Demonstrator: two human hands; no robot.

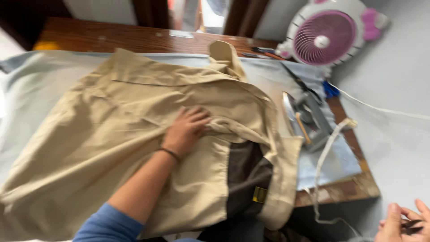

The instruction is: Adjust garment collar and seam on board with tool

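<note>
A beige shirt (121,134) with a dark brown lining lies spread over a table covered with a pale blue cloth (31,85). My left hand (186,130) rests flat on the middle of the shirt, fingers spread, pressing the fabric; a thin dark band circles the wrist. My right hand (401,222) is at the bottom right corner, off the table, with fingers loosely curled around something dark and thin that I cannot make out. An electric iron (307,118) stands on its heel to the right of the shirt, its white cord (324,157) trailing down over the table edge.
A white and pink table fan (329,33) stands at the back right corner. The wooden table (112,36) shows behind the cloth, with small tools near the fan. A grey wall (394,89) lies to the right.
</note>
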